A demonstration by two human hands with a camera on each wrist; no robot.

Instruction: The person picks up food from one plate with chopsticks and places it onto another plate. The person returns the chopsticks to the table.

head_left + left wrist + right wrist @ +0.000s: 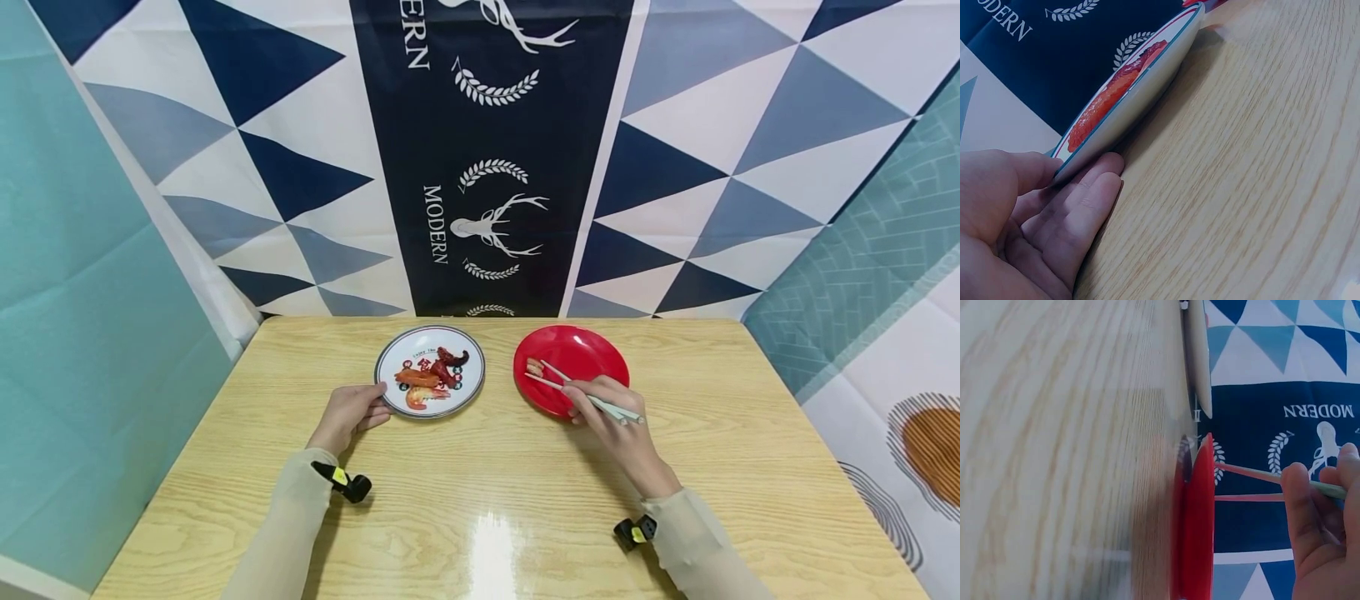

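Observation:
In the head view my left hand (354, 414) pinches the near left rim of a white plate (397, 348) with a dark edge. The left wrist view shows the thumb over the rim and fingers beneath. On this plate lie a shrimp (426, 398), an orange-brown piece (414, 378) and dark reddish food pieces (442, 372). My right hand (609, 414) holds a pair of pale green chopsticks (611, 408) over a red plate (588, 358). The chopstick tips stand on either side of a small pale-orange food piece (534, 367) at that plate's left; whether they grip it I cannot tell.
Both plates stand near the back of a light wooden table (435, 483). Behind it hangs a patterned cloth (495, 125) with triangles and deer heads. A teal sheet (90, 292) borders the left side.

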